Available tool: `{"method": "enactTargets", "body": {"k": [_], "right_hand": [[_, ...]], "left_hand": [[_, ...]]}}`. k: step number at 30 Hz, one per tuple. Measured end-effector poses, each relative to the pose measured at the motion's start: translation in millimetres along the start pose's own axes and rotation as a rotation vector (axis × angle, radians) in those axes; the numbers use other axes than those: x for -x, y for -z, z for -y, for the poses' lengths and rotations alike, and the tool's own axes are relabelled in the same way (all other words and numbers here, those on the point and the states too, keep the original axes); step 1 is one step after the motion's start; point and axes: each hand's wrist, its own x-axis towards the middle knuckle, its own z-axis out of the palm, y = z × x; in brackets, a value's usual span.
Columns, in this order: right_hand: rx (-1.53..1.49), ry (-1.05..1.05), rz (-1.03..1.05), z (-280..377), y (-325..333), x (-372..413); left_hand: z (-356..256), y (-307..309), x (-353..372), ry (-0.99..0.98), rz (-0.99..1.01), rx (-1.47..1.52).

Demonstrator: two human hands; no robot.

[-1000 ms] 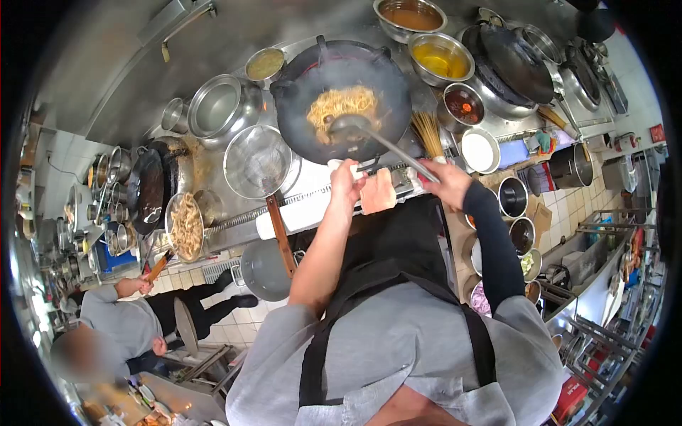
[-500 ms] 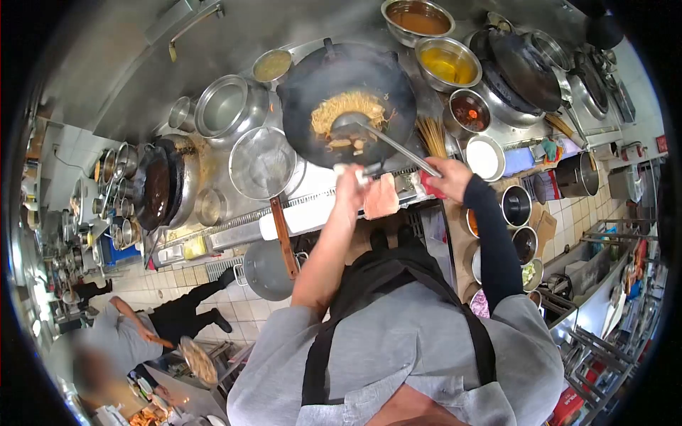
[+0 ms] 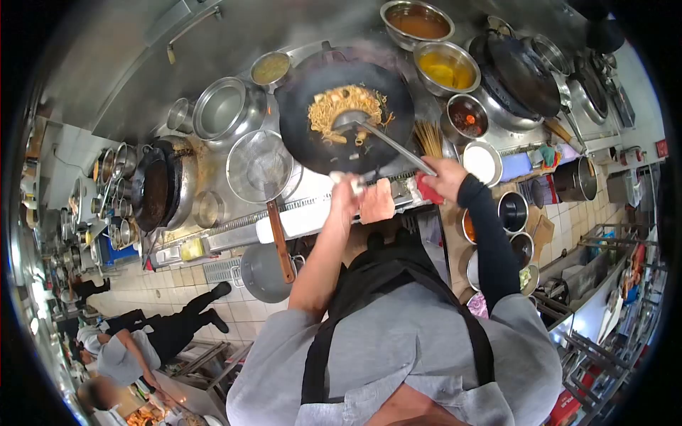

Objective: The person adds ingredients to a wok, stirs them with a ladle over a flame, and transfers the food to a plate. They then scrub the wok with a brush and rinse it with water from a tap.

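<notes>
A black wok (image 3: 295, 131) holds fried noodles (image 3: 323, 113) with several paler pieces among them. My left hand (image 3: 344, 197) is closed at the wok's near edge, around a white cloth (image 3: 337, 177) that covers what seems to be the wok's handle. In my right hand (image 3: 447, 180) is the handle of a long steel ladle (image 3: 387, 140). Its bowl rests in the noodles, at their near side. Red cloth (image 3: 428, 190) hangs beneath the right fingers. Between my hands lies a folded pinkish cloth (image 3: 376, 201) on the stove's front edge.
Left of the wok sit a wire strainer (image 3: 260, 167) with a wooden handle and a steel pot (image 3: 222, 106). Bowls of brown liquid (image 3: 419, 20) and yellow liquid (image 3: 447, 67) stand back right, near a bamboo brush (image 3: 428, 137). Another person (image 3: 131, 355) works at lower left.
The wok has shifted slightly nearer and tilted, and its noodles have turned and spread. Both hands stay gripped, the right a little lower. The other person has changed position.
</notes>
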Motion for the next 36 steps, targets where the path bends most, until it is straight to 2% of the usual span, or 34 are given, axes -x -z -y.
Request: {"method": "enactTargets", "body": {"k": [1,2,4,5,7,8,9,11,12,13,14,15,16,17,18,20,21,22,25,27,30,33,34,36], "right_hand": [[-0.027,-0.042,-0.07,7.3,-3.6,0.3],[-0.046,0.004,-0.139,11.1,-3.4,8.0],[-0.297,-0.298,-0.003,34.6,21.7,37.7],[-0.456,-0.461,0.057,32.1,27.5,51.4],[-0.268,-0.248,-0.081,-13.4,17.2,66.7],[-0.178,-0.148,-0.148,-32.3,2.1,74.4],[-0.143,-0.152,-0.215,-43.3,-13.1,69.9],[-0.083,-0.154,-0.352,-49.9,-42.7,55.4],[-0.169,-0.249,-0.333,-39.5,-48.2,47.6],[-0.113,-0.217,-0.398,-48.4,-70.2,42.3],[-0.385,-0.438,-0.322,-27.0,-71.9,39.9],[-0.679,-0.537,-0.247,-13.6,-78.8,38.6],[-0.952,-0.666,-0.195,-0.1,-85.7,37.3],[-1.244,-0.669,-0.152,2.2,-94.3,35.8],[-1.452,-0.633,-0.079,30.8,-78.8,38.0],[-1.699,-0.584,0.082,28.0,-74.7,33.7],[-1.868,-0.579,0.183,18.9,-76.8,30.7],[-2.025,-0.638,0.19,22.2,-69.6,33.8],[-2.174,-0.628,0.263,0.9,-73.3,53.3],[-2.088,-0.564,0.318,-6.8,-71.6,61.2],[-1.919,-0.459,0.357,1.5,-67.9,76.5],[-1.506,-0.395,0.223,23.4,-63.0,98.0],[-1.323,-0.427,0.096,30.0,-79.7,101.2],[-1.425,-0.506,0.099,44.6,-96.3,93.3]], "left_hand": [[15.8,6.0,0.7,-0.035,-0.053,-0.017],[19.2,12.2,19.2,0.001,-0.025,-0.11],[24.8,25.8,44.4,0.075,-0.025,-0.244],[13.8,17.2,65.7,0.04,0.002,-0.258],[-5.7,2.9,73.1,-0.044,0.044,-0.038],[-18.4,-7.0,74.1,-0.04,-0.015,-0.01],[-29.3,0.6,57.5,-0.026,0.022,-0.024],[-35.2,-0.4,53.4,-0.134,0.029,-0.14],[-22.4,0.7,51.6,-0.242,-0.029,-0.212],[3.5,8.1,45.2,-0.352,-0.087,-0.285],[41.7,36.2,8.7,-0.613,-0.156,-0.481],[47.0,25.0,40.7,-0.481,-0.131,-0.544],[52.3,21.6,56.5,-0.489,-0.057,-0.48],[56.4,17.6,67.4,-0.492,0.015,-0.414],[55.5,10.7,79.2,-0.455,-0.025,-0.427],[45.5,6.9,106.8,-0.372,-0.108,-0.469],[39.3,8.5,117.8,-0.281,-0.084,-0.387],[33.6,9.5,131.0,-0.209,-0.078,-0.345],[31.8,17.2,147.8,-0.075,-0.02,-0.215],[37.7,27.9,147.6,-0.017,0.009,-0.115],[41.0,42.8,141.4,0.01,0.018,-0.126],[34.9,45.1,139.3,0.012,0.023,-0.143],[30.8,46.6,139.4,0.02,0.019,-0.16],[28.5,55.8,142.3,0.047,0.036,-0.171]]}}
